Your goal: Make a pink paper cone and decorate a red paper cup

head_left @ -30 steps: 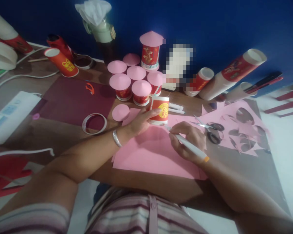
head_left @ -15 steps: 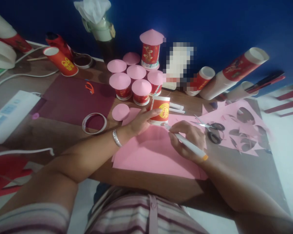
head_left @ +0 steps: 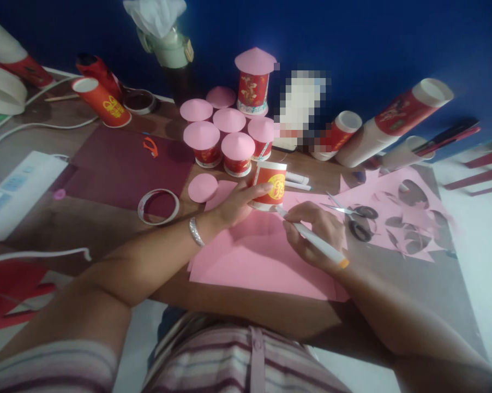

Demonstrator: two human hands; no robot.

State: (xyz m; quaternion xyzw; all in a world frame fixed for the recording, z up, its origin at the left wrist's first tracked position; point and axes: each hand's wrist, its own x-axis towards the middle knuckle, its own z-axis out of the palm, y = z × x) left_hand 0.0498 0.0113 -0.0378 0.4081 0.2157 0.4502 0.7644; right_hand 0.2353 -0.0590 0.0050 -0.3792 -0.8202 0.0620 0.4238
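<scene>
A handicraft corner is shown, laid out on a brown table (head_left: 213, 303) set against a dark blue wall (head_left: 385, 43); whether it belongs to a home, a school or an office cannot be told. Paper craft is indicated by scissors (head_left: 346, 210), pink sheets (head_left: 246, 262), pink paper cut full of holes (head_left: 389, 179), red cylinders (head_left: 253, 91) under pink cones (head_left: 238, 146), and a red-wrapped tube (head_left: 264, 177) held at the tip of a white pen-shaped tool (head_left: 317, 243). A pen cup (head_left: 397, 155) and a lidded bottle (head_left: 170, 53) are also seen.
</scene>
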